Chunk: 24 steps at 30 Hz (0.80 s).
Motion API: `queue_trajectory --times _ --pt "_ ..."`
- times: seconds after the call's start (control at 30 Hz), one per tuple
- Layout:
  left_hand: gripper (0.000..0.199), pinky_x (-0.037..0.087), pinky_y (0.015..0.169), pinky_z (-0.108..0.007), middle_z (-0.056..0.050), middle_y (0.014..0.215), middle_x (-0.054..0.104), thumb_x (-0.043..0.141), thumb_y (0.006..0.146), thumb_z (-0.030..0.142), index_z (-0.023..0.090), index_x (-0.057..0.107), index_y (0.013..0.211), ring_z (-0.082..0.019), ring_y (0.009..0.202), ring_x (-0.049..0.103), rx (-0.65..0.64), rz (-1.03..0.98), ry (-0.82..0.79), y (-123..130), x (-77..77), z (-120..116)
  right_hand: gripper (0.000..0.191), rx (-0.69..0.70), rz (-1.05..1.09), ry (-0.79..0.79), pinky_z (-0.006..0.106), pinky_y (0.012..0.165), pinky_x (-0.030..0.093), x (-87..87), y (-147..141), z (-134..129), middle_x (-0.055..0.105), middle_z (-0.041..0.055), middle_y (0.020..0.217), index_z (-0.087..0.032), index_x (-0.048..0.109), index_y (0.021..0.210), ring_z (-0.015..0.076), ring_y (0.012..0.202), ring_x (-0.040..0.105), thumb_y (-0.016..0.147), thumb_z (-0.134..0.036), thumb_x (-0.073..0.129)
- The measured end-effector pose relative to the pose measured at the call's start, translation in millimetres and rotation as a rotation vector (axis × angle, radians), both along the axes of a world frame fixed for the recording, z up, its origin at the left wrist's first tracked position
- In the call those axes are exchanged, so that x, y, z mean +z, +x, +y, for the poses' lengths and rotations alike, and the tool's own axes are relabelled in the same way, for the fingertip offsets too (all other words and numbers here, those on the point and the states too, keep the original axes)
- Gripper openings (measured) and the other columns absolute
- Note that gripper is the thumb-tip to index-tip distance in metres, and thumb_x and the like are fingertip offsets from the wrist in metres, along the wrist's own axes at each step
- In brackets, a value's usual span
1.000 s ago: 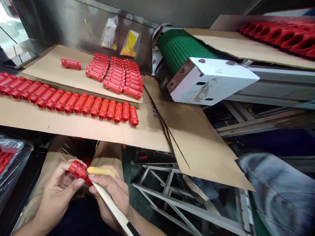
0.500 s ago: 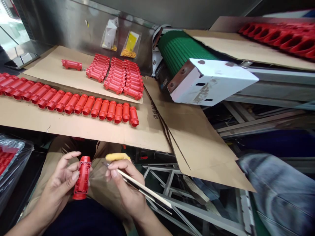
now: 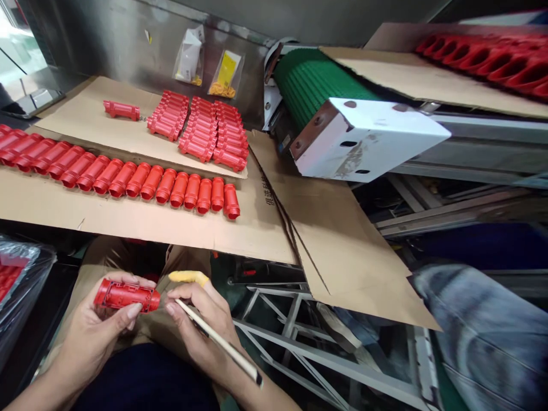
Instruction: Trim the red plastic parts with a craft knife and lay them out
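Observation:
My left hand is closed around a red plastic tube-shaped housing, which lies nearly level over my lap. Its open side, edged with a thin black line, faces up. Close to the housing's right end is my right hand, pinching a thin pale stick with a dark rear end. The stick slants down to the right; its front tip is partly hidden by my fingers. A yellow finger cot covers one raised finger of that hand.
A row of red housings lies along the cardboard, with stacked ones behind. Two small bags rest by the metal wall. A green conveyor with a white end bracket juts in at right. Another person's leg is at far right.
My left hand has turned the housing from upright to nearly level. My right hand has moved left, closer to it, and the stick now points down more steeply.

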<state>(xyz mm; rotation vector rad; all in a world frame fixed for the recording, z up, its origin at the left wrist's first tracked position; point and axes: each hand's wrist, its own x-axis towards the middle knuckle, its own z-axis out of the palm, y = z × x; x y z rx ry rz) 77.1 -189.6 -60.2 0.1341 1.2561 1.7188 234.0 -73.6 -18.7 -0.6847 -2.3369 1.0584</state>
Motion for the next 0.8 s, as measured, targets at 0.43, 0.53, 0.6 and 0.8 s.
queue_trajectory --times 0.43,0.53,0.6,0.8 --pt "0.029 0.046 0.052 -0.018 -0.008 0.099 0.076 0.095 0.075 0.034 0.017 0.078 0.092 -0.009 0.060 0.056 -0.063 -0.032 0.043 -1.1 -0.8 -0.1 0.030 0.166 0.297 0.109 0.038 0.085 0.068 -9.7 -2.9 -3.9 0.082 0.0094 0.111 -0.022 0.073 0.134 0.0224 0.100 0.077 0.105 -0.016 0.068" --pt "0.028 0.046 0.052 -0.019 -0.007 0.098 0.075 0.094 0.075 0.033 0.017 0.079 0.094 -0.010 0.061 0.057 -0.070 -0.041 0.047 -1.1 -0.3 -0.3 0.030 0.178 0.283 0.105 0.038 0.086 0.067 -8.8 -3.2 -3.4 0.083 0.0089 0.111 -0.022 0.072 0.134 0.0226 0.100 0.077 0.105 -0.015 0.068" --pt "0.029 0.046 0.053 -0.019 -0.008 0.098 0.075 0.095 0.075 0.033 0.018 0.079 0.095 -0.011 0.062 0.057 -0.072 -0.044 0.045 -1.0 -0.3 -0.4 0.031 0.183 0.272 0.104 0.039 0.087 0.066 -8.3 -2.6 -3.3 0.083 0.0087 0.112 -0.022 0.072 0.134 0.0226 0.101 0.077 0.105 -0.016 0.067" --pt "0.029 0.048 0.054 -0.020 -0.009 0.099 0.075 0.094 0.075 0.033 0.016 0.079 0.093 -0.011 0.063 0.056 -0.081 -0.042 0.045 -0.2 -3.4 -2.3 0.027 0.141 0.266 0.077 0.036 0.085 0.067 -8.3 -1.3 -5.5 0.082 0.0095 0.112 -0.022 0.075 0.129 0.0218 0.097 0.077 0.103 -0.017 0.070"
